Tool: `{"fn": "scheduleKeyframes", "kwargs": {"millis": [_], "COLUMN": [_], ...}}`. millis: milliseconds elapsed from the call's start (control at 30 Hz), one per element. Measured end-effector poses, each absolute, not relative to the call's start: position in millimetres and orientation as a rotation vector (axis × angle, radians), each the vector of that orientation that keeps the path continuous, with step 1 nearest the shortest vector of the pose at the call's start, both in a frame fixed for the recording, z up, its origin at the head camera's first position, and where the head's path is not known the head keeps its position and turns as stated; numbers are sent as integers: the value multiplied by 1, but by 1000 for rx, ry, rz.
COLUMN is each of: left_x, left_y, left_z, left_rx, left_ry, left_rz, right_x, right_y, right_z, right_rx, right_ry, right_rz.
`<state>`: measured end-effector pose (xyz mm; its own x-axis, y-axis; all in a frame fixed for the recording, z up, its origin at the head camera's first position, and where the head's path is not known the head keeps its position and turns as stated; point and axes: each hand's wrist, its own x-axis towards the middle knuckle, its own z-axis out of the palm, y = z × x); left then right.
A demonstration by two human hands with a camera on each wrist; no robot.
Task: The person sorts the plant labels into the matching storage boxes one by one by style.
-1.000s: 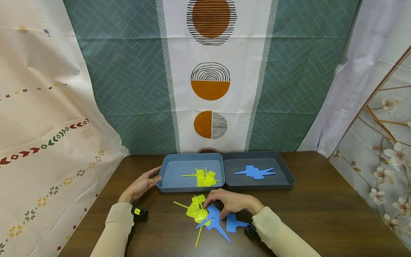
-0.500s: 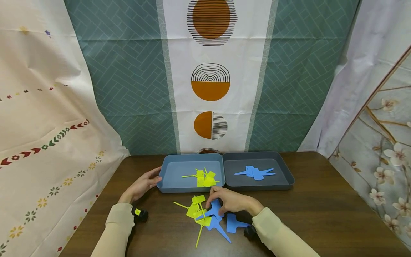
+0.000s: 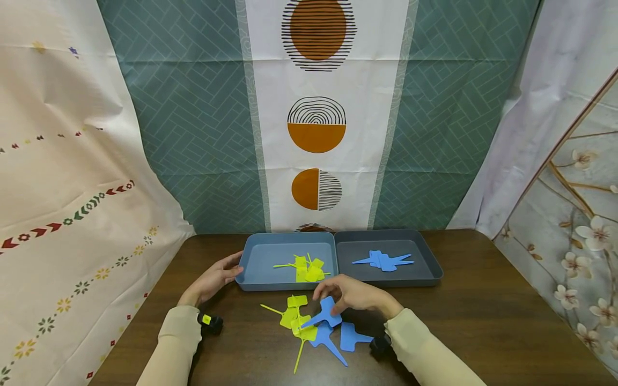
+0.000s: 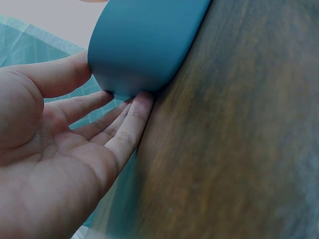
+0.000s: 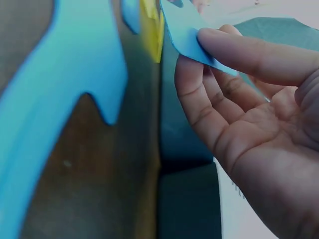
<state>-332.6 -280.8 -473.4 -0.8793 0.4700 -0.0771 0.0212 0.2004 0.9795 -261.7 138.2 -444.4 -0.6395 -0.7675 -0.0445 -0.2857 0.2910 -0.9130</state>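
Observation:
My right hand [image 3: 354,292] pinches a blue T-shaped plant label [image 3: 326,313] between thumb and fingers; the right wrist view shows the label's flat head [image 5: 188,37] in that pinch. Under it on the table lie another blue label [image 3: 328,343] and a small pile of yellow-green labels [image 3: 300,320]. A further blue label [image 3: 353,336] lies near the right wrist. My left hand [image 3: 214,276] touches the left end of the blue-grey tray [image 3: 263,286], fingers fairly straight, thumb and fingertips against its wall [image 4: 139,45].
Several yellow-green labels [image 3: 310,269] lie inside the blue-grey tray. Beside it, a dark grey tray [image 3: 429,276] contains several blue labels [image 3: 383,260]. Both trays stand at the back of the brown wooden table [image 3: 483,311], before a patterned curtain [image 3: 203,134].
My right hand has lifted a blue label off the pile and moved it slightly up and right. The left hand stays at the tray's end.

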Motion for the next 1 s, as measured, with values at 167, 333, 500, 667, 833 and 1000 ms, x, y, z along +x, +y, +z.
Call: {"fn": "scheduleKeyframes", "kwargs": {"millis": [167, 333, 500, 667, 833, 1000], "left_x": [-333, -333, -334, -334, -334, -334], "left_y": [-281, -281, -282, -282, -282, -281], "left_z": [-474, -474, -475, -476, -476, -476], "left_rx": [463, 469, 471, 475, 473, 469], "left_ry": [2114, 2121, 2119, 2116, 2118, 2120], "left_rz": [1730, 1723, 1722, 1724, 1724, 1725], "right_x": [-264, -265, -266, -267, -269, -272], "right_y": [145, 152, 163, 176, 187, 197], "right_z": [-437, -432, -423, -411, -404, -399], "right_rx": [-960, -956, -882, -888, -878, -868], "right_ry": [2055, 2107, 2168, 2206, 2230, 2226], "right_rz": [-1364, -1371, -1411, -1443, -1444, -1460]}}
